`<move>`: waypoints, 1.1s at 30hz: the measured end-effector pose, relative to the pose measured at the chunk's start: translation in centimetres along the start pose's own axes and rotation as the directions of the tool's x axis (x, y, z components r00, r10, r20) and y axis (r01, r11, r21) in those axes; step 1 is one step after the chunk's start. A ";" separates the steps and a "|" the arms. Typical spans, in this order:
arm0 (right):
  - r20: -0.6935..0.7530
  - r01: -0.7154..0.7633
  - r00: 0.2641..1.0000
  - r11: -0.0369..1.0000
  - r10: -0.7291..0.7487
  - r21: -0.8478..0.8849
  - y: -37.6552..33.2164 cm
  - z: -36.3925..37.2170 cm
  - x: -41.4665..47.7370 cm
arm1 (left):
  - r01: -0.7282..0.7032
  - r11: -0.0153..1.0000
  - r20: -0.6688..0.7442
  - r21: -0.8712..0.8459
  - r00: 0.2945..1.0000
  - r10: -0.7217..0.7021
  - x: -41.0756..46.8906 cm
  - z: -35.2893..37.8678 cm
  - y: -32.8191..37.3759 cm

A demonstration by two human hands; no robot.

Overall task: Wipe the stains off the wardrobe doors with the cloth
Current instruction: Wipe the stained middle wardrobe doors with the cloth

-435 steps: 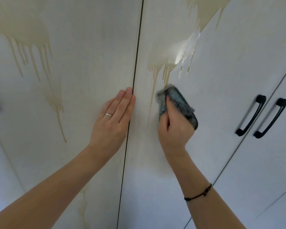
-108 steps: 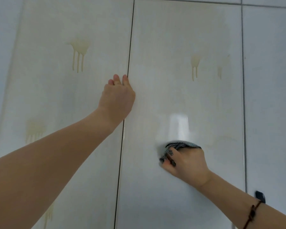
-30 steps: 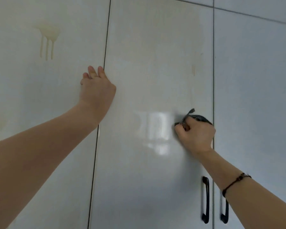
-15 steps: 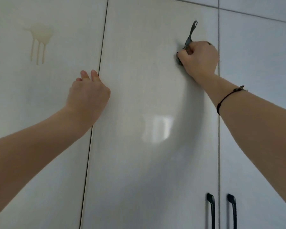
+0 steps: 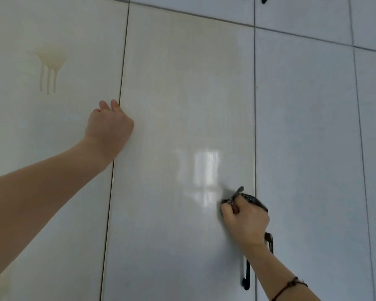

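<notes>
Right grip (image 5: 245, 218) fisted round the cloth (image 5: 251, 197), pressed on the door (image 5: 182, 105). Handle (image 5: 247, 274) just below it: you could snag. Left grip (image 5: 109, 129) flat, empty; drip stain (image 5: 49, 66) up-left of it, easy to miss.

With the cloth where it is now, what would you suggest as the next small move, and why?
Probably carry the cloth in the right hand across to the left door, since the middle door looks wiped while a dripping stain shows there, above the bracing left hand.
</notes>
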State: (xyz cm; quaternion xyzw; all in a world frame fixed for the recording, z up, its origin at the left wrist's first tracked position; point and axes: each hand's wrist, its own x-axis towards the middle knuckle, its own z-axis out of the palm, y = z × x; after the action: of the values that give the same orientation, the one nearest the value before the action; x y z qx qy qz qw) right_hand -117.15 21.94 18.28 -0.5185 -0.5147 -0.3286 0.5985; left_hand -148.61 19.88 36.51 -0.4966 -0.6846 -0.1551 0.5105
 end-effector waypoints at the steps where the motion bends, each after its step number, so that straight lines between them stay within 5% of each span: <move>1: 0.003 -0.020 1.000 1.000 0.020 0.002 0.1 0.1 -0.9 | -0.020 0.999 -0.039 0.029 0.999 0.021 0.0 -0.1 -0.5; 4: -0.002 -0.033 0.999 0.999 0.033 -0.031 0.0 0.2 -1.2 | -0.111 0.993 -0.150 0.050 0.982 0.117 1.7 0.8 -1.4; 8: -0.042 -0.016 0.999 0.998 0.013 -0.053 -0.5 -0.1 2.2 | 0.029 0.997 -0.343 0.071 0.939 -0.003 4.5 1.1 -2.1; 16: -0.137 0.089 0.985 0.985 -0.109 -0.148 -6.7 0.0 22.8 | 0.161 0.981 -0.296 -0.110 0.937 -0.187 11.4 -1.1 -3.5; 24: -0.126 0.172 0.973 0.972 -0.193 -0.158 -11.5 -2.0 38.2 | 0.148 0.953 -0.222 -0.266 0.952 -0.210 14.4 0.2 -3.8; 29: -0.159 0.158 0.973 0.984 -0.169 -0.080 -10.5 -1.9 34.5 | 0.158 0.932 -0.147 -0.327 0.965 -0.215 14.8 0.2 -3.2; 33: -0.117 0.378 0.912 0.917 -0.393 -0.130 -5.8 -1.0 23.6 | 0.150 0.933 -0.118 -0.326 0.973 -0.198 14.8 0.0 -3.2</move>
State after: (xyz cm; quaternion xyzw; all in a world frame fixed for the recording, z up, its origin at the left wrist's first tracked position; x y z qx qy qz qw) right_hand -116.27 22.88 42.60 -0.4127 -0.5457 -0.5024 0.5287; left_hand -151.05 26.17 50.06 -0.4961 -0.6525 -0.3435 0.4583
